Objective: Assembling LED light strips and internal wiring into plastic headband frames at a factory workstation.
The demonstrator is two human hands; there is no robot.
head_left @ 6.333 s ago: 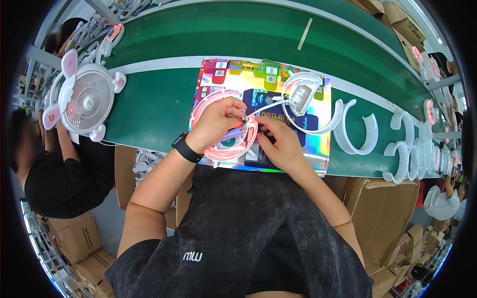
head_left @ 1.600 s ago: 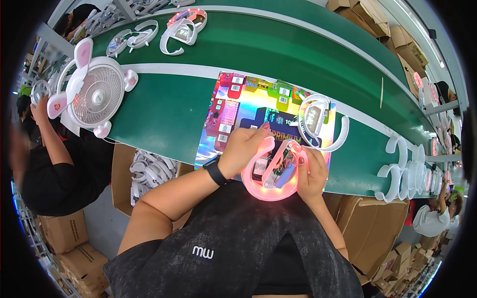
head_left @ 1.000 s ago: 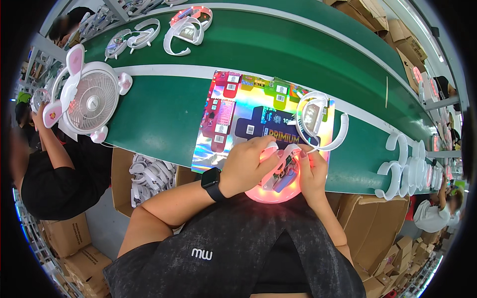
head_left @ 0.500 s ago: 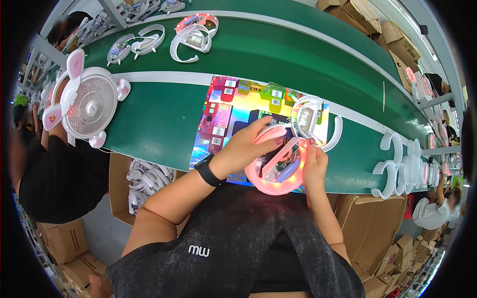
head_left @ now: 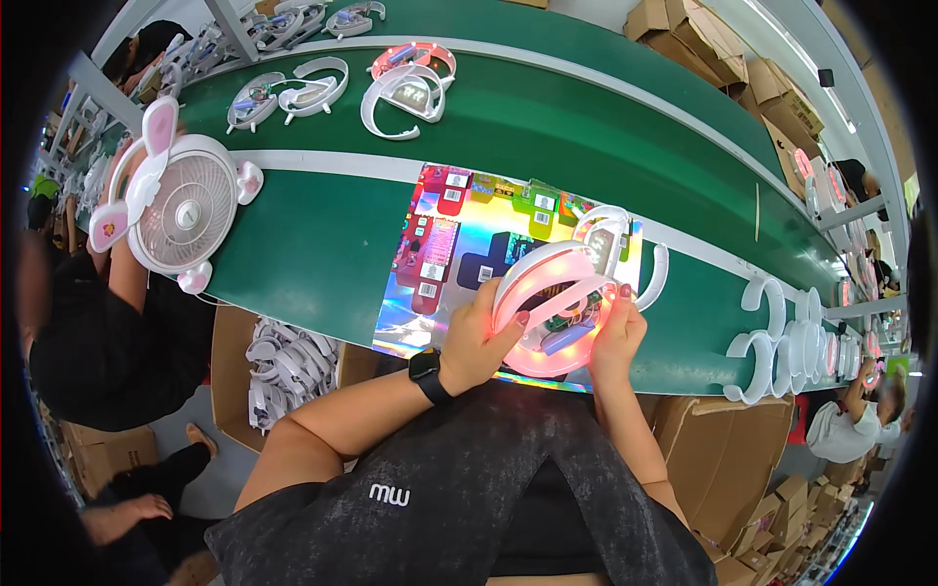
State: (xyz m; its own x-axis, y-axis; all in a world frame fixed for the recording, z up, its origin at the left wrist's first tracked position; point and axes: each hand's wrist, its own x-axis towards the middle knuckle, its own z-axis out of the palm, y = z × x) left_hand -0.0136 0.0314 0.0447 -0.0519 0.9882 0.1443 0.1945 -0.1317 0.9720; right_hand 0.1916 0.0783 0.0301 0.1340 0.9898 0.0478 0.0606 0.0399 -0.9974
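My left hand is wrapped round the left side of a round plastic housing glowing pinkish red, its thumb over the near edge. Fingers of my right hand grip the same housing's right edge. Inside it a green circuit board and a bluish cylindrical battery show, and a pale bar crosses the opening. Touching or close behind the housing lies a white ring-shaped part with a lit display; whether wires join them is hidden. A white curved strip rests to its right.
Beneath my hands is a shiny, colourful printed sheet on the green bench. A white rabbit-eared fan stands left. Opened housings lie on the green surface behind. White curved parts line the right; cartons stand below.
My left hand has drawn back toward me, from the housing's top to its left side. The housing's white outer rim now shows tilted up; my right hand stays on the right edge.
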